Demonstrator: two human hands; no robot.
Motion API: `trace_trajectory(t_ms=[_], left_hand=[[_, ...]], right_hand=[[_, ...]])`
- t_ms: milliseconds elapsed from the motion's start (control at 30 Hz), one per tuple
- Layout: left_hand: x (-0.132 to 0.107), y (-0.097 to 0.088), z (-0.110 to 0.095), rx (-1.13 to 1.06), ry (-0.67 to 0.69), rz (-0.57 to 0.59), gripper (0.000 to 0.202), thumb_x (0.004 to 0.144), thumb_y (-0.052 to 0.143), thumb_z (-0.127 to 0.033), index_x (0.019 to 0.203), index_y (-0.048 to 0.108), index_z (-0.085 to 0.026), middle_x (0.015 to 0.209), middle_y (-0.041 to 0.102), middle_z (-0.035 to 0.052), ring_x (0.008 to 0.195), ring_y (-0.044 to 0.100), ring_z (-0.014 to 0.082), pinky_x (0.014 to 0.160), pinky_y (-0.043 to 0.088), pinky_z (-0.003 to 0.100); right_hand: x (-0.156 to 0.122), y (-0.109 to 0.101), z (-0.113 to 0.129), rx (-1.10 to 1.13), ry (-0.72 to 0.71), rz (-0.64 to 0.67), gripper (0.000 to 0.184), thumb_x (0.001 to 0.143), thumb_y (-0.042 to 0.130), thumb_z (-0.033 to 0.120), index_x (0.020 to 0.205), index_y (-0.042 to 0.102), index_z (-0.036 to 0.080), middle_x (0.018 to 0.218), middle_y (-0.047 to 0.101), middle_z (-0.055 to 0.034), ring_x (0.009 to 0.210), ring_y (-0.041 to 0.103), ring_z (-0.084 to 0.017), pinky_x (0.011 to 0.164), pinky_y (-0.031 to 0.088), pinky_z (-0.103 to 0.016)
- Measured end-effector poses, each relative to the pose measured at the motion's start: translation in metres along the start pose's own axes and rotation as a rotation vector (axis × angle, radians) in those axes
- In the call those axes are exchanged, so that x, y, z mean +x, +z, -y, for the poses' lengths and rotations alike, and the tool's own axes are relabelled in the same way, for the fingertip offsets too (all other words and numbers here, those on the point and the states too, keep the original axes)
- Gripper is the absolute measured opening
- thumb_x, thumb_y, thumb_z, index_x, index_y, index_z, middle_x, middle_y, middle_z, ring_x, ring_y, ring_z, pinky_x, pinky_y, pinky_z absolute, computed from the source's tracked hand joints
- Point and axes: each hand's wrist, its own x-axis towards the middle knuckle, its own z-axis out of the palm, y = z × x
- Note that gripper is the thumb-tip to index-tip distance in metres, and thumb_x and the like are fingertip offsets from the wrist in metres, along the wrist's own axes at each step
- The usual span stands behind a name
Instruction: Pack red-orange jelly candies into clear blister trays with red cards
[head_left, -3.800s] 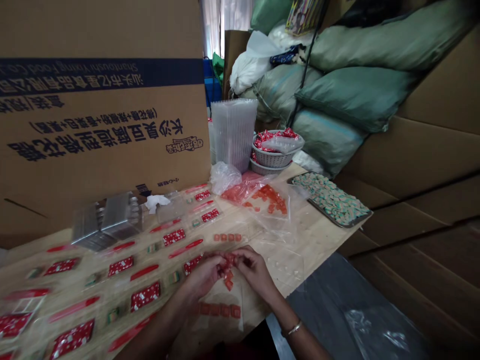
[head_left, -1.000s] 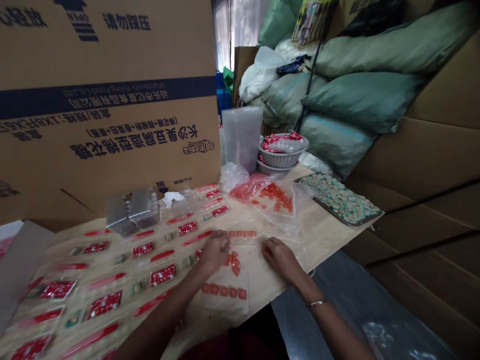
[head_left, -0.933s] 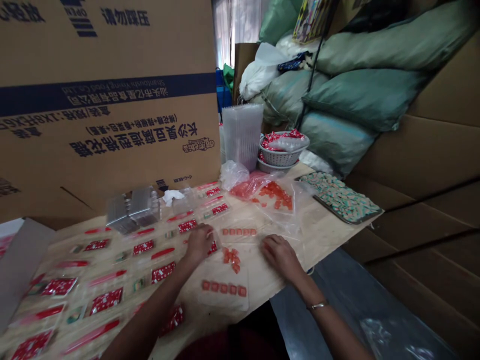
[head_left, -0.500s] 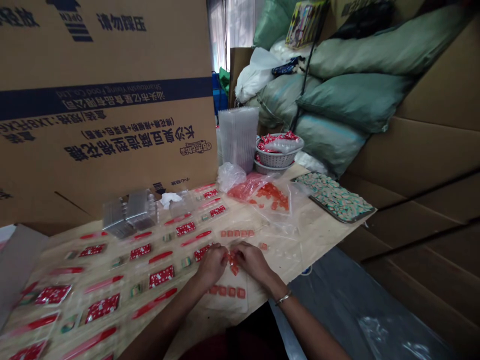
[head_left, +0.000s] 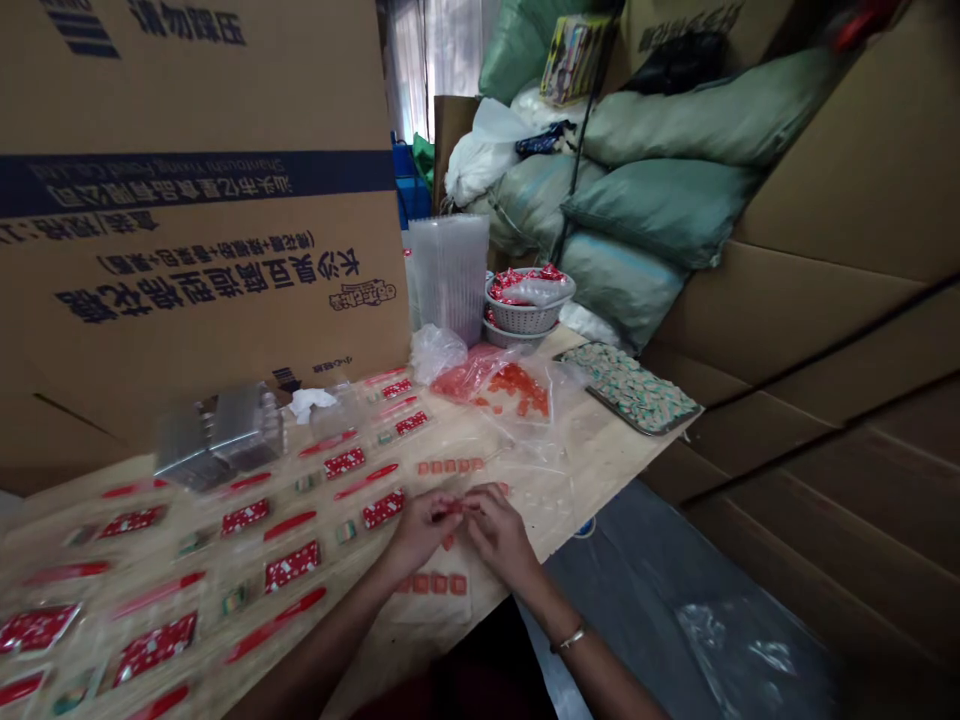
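Observation:
My left hand [head_left: 424,531] and my right hand [head_left: 495,532] meet above the wooden table [head_left: 600,470], their fingertips pinched together on a small orange-red square [head_left: 459,508]. Beneath my hands, a few loose squares are mostly hidden. A row of orange-red squares [head_left: 431,584] lies on a clear plastic sheet just nearer me, and another row [head_left: 448,466] lies just beyond my hands. Red-printed packets [head_left: 383,509] and red strips [head_left: 366,481] sit in rows to the left.
A clear bag of orange pieces [head_left: 517,392] and a tray of pale green-and-white sweets [head_left: 628,388] stand at the far right of the table. Beyond are stacked clear containers [head_left: 450,280], a basket of red wrappers [head_left: 523,308], a large cardboard box [head_left: 187,250] and green sacks [head_left: 660,210].
My hands have moved from apart to together over the loose squares, and their fingertips now pinch one. The whole scene has shifted left in view as my head turned.

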Motion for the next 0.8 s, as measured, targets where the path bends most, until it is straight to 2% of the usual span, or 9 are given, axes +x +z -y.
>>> trace_trajectory(t_ms=[133,200,267,333,433,500,567,700,800], left_hand=[[-0.005,0.008,0.0,-0.079,-0.211,0.085,0.029,0.058,0.072,-0.036,0.067,0.051,-0.018,0.055,0.06,-0.0043,0.051,0.056,0.0127,0.053,0.042,0.024],[-0.005,0.016,0.0,-0.043,-0.293,0.172,0.029,0.06,0.07,-0.036,0.068,0.048,-0.019,0.054,0.059,-0.0052,0.051,0.057,0.013,0.053,0.041,0.024],[-0.003,0.026,-0.002,0.035,-0.306,0.263,0.025,0.065,0.065,-0.036,0.07,0.048,-0.019,0.056,0.059,-0.0044,0.055,0.059,0.0143,0.054,0.042,0.025],[0.002,0.034,-0.004,0.212,-0.2,0.267,0.02,0.07,0.061,-0.035,0.073,0.05,-0.018,0.066,0.062,-0.0015,0.065,0.06,0.0163,0.06,0.044,0.027],[0.012,0.042,-0.01,0.676,0.094,0.223,0.014,0.076,0.057,-0.027,0.087,0.056,-0.018,0.091,0.065,0.005,0.09,0.059,0.0207,0.079,0.045,0.032],[0.017,0.043,-0.012,0.933,0.217,0.295,0.017,0.077,0.054,-0.018,0.093,0.059,-0.017,0.102,0.064,0.0084,0.101,0.055,0.0233,0.089,0.042,0.036],[0.018,0.043,-0.014,1.042,0.245,0.36,0.018,0.075,0.053,-0.012,0.092,0.061,-0.015,0.104,0.063,0.0106,0.104,0.054,0.0251,0.093,0.04,0.037],[0.015,0.042,-0.015,1.08,0.226,0.381,0.022,0.072,0.057,-0.013,0.094,0.062,-0.015,0.105,0.063,0.0102,0.104,0.054,0.0256,0.094,0.04,0.037],[0.013,0.041,-0.017,1.103,0.225,0.394,0.023,0.071,0.058,-0.013,0.094,0.062,-0.015,0.107,0.063,0.0096,0.104,0.055,0.0247,0.094,0.041,0.035]], right_hand=[[-0.015,-0.013,0.01,-0.085,-0.081,0.158,0.034,0.085,0.046,0.008,0.114,0.053,0.024,0.108,0.055,-0.0076,0.102,0.054,-0.02,0.084,0.049,-0.033],[-0.023,-0.021,0.01,-0.11,-0.077,0.223,0.034,0.087,0.045,0.009,0.116,0.052,0.024,0.106,0.056,-0.0068,0.098,0.055,-0.019,0.082,0.048,-0.031],[-0.029,-0.032,0.005,-0.11,-0.063,0.238,0.028,0.086,0.046,0.01,0.11,0.054,0.023,0.099,0.058,-0.0053,0.091,0.057,-0.018,0.078,0.048,-0.03],[-0.031,-0.045,-0.007,-0.109,-0.028,0.197,0.018,0.084,0.049,0.012,0.098,0.056,0.021,0.09,0.059,-0.0035,0.084,0.057,-0.017,0.074,0.047,-0.028],[-0.023,-0.063,-0.031,-0.234,0.075,0.119,0.01,0.082,0.052,0.014,0.089,0.056,0.019,0.082,0.059,-0.0032,0.078,0.056,-0.018,0.07,0.045,-0.028],[-0.012,-0.071,-0.046,-0.378,0.145,0.12,0.01,0.083,0.052,0.015,0.089,0.059,0.019,0.083,0.06,-0.0042,0.078,0.056,-0.018,0.07,0.043,-0.028],[-0.001,-0.075,-0.057,-0.456,0.177,0.156,0.008,0.084,0.053,0.017,0.086,0.061,0.018,0.082,0.061,-0.0042,0.076,0.056,-0.017,0.069,0.042,-0.027],[0.008,-0.074,-0.064,-0.452,0.197,0.199,0.011,0.083,0.053,0.017,0.079,0.063,0.018,0.077,0.062,-0.0032,0.069,0.057,-0.016,0.063,0.041,-0.025],[0.007,-0.076,-0.066,-0.443,0.225,0.189,0.014,0.084,0.051,0.019,0.083,0.064,0.018,0.079,0.065,-0.0038,0.072,0.059,-0.017,0.064,0.042,-0.025]])
